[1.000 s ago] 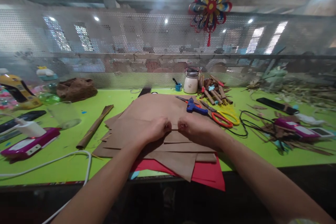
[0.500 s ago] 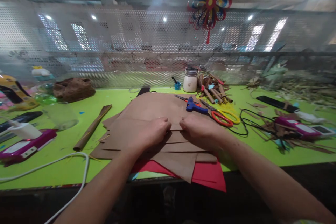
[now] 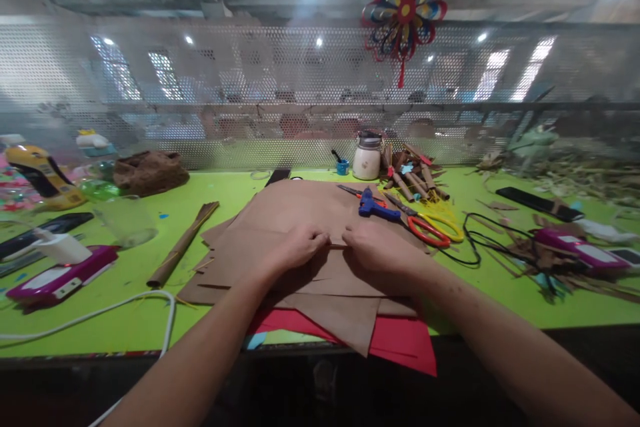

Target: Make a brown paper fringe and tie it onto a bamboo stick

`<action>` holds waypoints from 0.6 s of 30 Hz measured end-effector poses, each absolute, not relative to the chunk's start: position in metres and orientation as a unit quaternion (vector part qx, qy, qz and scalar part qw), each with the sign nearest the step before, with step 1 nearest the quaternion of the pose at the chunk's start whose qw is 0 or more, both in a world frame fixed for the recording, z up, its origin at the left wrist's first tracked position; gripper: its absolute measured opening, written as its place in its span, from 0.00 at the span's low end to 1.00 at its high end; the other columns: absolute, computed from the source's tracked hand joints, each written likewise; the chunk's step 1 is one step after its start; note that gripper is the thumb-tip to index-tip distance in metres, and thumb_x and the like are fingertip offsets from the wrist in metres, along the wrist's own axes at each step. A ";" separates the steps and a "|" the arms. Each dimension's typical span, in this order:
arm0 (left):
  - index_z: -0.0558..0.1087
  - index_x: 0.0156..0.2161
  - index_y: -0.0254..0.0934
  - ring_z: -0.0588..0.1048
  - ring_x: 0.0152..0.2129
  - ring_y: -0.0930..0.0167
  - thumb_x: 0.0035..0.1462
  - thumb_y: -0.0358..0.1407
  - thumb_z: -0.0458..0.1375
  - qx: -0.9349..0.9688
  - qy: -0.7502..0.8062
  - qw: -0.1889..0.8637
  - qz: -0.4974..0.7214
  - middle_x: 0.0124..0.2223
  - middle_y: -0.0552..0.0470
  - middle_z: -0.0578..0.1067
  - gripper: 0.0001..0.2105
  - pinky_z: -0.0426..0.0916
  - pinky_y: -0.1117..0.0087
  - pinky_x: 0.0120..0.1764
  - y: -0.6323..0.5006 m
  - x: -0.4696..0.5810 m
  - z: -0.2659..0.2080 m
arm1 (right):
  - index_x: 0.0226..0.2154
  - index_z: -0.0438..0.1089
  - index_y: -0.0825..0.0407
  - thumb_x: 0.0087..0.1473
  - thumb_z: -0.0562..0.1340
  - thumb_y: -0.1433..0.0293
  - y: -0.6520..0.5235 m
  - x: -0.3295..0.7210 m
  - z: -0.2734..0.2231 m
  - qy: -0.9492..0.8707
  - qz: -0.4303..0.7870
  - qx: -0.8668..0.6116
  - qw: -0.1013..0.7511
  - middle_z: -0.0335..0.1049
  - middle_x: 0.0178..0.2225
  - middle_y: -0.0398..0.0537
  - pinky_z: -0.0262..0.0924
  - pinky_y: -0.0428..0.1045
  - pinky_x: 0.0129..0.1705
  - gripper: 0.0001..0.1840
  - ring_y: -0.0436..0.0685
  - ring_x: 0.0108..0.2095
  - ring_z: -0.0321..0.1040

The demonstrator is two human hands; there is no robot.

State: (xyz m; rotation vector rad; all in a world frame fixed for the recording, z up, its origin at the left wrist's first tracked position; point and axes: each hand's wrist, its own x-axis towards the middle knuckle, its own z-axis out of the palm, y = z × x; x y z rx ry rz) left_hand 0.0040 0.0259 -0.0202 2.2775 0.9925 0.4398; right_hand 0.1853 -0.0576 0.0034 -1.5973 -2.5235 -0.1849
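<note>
A stack of brown paper sheets (image 3: 295,210) lies on the lime-green table (image 3: 125,280), over a red sheet (image 3: 400,340) that sticks out past the front edge. My left hand (image 3: 297,248) and my right hand (image 3: 377,250) rest side by side on the stack's middle. Their fingertips pinch a thin folded or rolled edge of brown paper (image 3: 336,245) between them. Both forearms reach in from the bottom of the view.
A blue glue gun (image 3: 376,207), red and yellow scissors (image 3: 429,227) and a black cord (image 3: 475,240) lie right of the paper. Brown paper rolls (image 3: 410,177) and a white jar (image 3: 367,159) stand behind. A rolled brown tube (image 3: 183,245), magenta devices (image 3: 60,277) and a white cable (image 3: 100,310) lie left.
Both hands stay pinched on the paper edge and have barely shifted. The view has drifted slightly, so the whole scene sits a little to the right.
</note>
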 end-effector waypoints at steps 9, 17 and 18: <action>0.60 0.20 0.35 0.54 0.17 0.77 0.53 0.50 0.51 0.830 0.347 0.406 0.159 0.18 0.59 0.56 0.20 0.49 0.74 0.20 0.033 0.001 -0.025 | 0.31 0.67 0.58 0.53 0.53 0.76 -0.060 0.172 0.017 -0.831 -0.097 -0.538 0.106 0.66 0.34 0.54 0.50 0.48 0.32 0.07 0.53 0.31 0.59; 0.62 0.22 0.34 0.54 0.18 0.77 0.51 0.50 0.53 0.818 0.352 0.420 0.173 0.19 0.59 0.57 0.19 0.49 0.74 0.21 0.034 0.002 -0.028 | 0.40 0.69 0.54 0.51 0.54 0.77 -0.042 0.193 0.005 -0.823 0.063 -0.521 0.215 0.68 0.40 0.50 0.55 0.45 0.36 0.14 0.51 0.36 0.62; 0.63 0.23 0.34 0.54 0.19 0.77 0.51 0.50 0.53 0.823 0.347 0.415 0.175 0.19 0.58 0.57 0.19 0.50 0.74 0.22 0.033 0.003 -0.027 | 0.42 0.69 0.54 0.48 0.55 0.78 -0.036 0.197 0.003 -0.824 0.107 -0.513 0.215 0.69 0.40 0.49 0.56 0.44 0.38 0.17 0.51 0.36 0.64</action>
